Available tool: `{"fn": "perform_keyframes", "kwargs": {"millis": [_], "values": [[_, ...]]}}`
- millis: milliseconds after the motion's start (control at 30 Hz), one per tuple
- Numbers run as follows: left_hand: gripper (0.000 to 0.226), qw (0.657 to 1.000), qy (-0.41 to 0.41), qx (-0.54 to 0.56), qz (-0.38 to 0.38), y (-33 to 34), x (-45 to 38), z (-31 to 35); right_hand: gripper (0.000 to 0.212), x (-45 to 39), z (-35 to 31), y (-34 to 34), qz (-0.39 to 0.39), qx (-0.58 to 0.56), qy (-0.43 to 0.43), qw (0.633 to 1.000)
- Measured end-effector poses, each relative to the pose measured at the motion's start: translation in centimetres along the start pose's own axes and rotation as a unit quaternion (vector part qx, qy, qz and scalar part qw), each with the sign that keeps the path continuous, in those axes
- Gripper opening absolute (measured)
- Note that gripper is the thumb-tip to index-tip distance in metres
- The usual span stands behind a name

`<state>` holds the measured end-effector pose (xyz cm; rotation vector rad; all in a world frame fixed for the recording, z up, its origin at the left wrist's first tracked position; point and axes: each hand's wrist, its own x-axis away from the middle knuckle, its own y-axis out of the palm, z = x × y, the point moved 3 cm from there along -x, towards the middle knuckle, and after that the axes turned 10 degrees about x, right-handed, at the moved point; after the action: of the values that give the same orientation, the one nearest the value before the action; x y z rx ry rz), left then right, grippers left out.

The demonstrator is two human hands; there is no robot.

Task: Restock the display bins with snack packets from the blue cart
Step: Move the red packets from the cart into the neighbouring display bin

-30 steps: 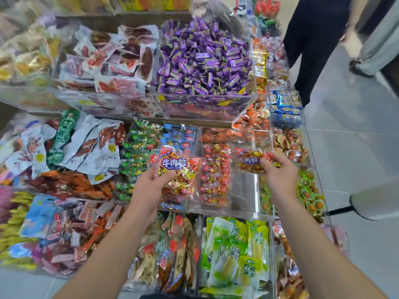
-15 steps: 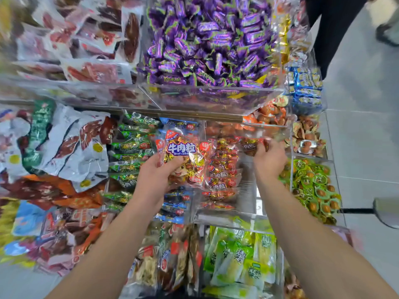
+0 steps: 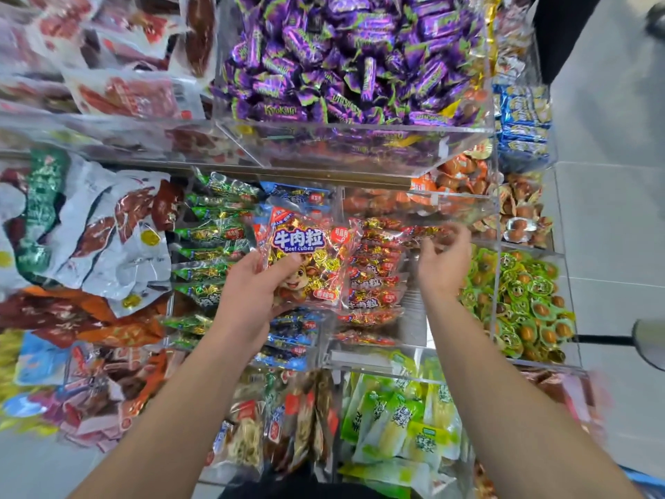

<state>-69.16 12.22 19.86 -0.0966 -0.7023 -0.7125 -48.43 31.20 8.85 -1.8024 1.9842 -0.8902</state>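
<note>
A clear bag of red-and-gold beef-cube snack packets is held in the left hand above a half-filled clear acrylic display bin; the right hand's blurred grip cannot be told. Restocking is judged unfinished.

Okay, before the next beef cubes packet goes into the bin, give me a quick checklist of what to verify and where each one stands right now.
1. Left hand grips the beef cubes packets: ok.
2. Right hand free for the next packet: cannot tell; its fingers are blurred at a packet.
3. Room in the clear bin: ok, bare bottom shows beside the red stack.
4. Same product as the stack: ok, matching label.
5. Path under the purple candy bin: ok, nothing blocks it.
</note>
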Motion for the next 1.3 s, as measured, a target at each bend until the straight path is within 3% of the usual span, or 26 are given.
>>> {"fn": "perform_keyframes", "kwargs": {"millis": [67,167,233,367,500,700,833,967,1133,1300], "values": [[0.107,1.0,0.001,-0.001,0.001,0.1,0.0,0.0,0.043,-0.3,-0.5,0.0,-0.058,0.079,-0.052,0.994],[0.103,1.0,0.002,0.002,0.0,0.1,-0.1,-0.2,0.045,-1.4,-1.0,-0.3,-0.149,0.183,-0.055,0.97],[0.101,1.0,0.0,0.003,0.0,0.1,0.0,-0.2,0.04,-2.3,-0.8,-1.0,-0.143,0.235,-0.048,0.96],[0.086,1.0,-0.001,-0.001,0.0,-0.1,-0.3,-0.5,0.022,-2.1,-1.0,-1.8,-0.031,0.238,-0.059,0.969],[0.094,1.0,-0.001,-0.005,0.005,0.0,-0.4,-0.6,0.022,-1.7,-1.7,-1.6,0.023,0.215,-0.032,0.976],[0.106,1.0,-0.004,-0.006,0.004,-0.1,-0.4,-0.6,0.03,-3.0,-2.2,-0.5,-0.116,0.289,-0.053,0.949],[0.114,1.0,-0.009,0.001,-0.008,0.1,-0.5,-0.4,0.045,-2.1,-1.8,-0.7,-0.114,0.221,-0.047,0.967],[0.108,1.0,-0.007,0.01,-0.003,0.2,-0.4,-0.4,0.058,-0.5,-0.2,-1.0,-0.079,0.12,-0.034,0.989],[0.111,1.0,-0.006,0.012,-0.007,0.3,-0.1,-0.3,0.086,-1.1,0.0,0.0,-0.161,0.101,-0.001,0.982],[0.125,1.0,0.002,0.006,-0.021,0.8,0.4,0.1,0.087,-0.6,0.2,-0.6,-0.157,0.037,0.015,0.987]]}}
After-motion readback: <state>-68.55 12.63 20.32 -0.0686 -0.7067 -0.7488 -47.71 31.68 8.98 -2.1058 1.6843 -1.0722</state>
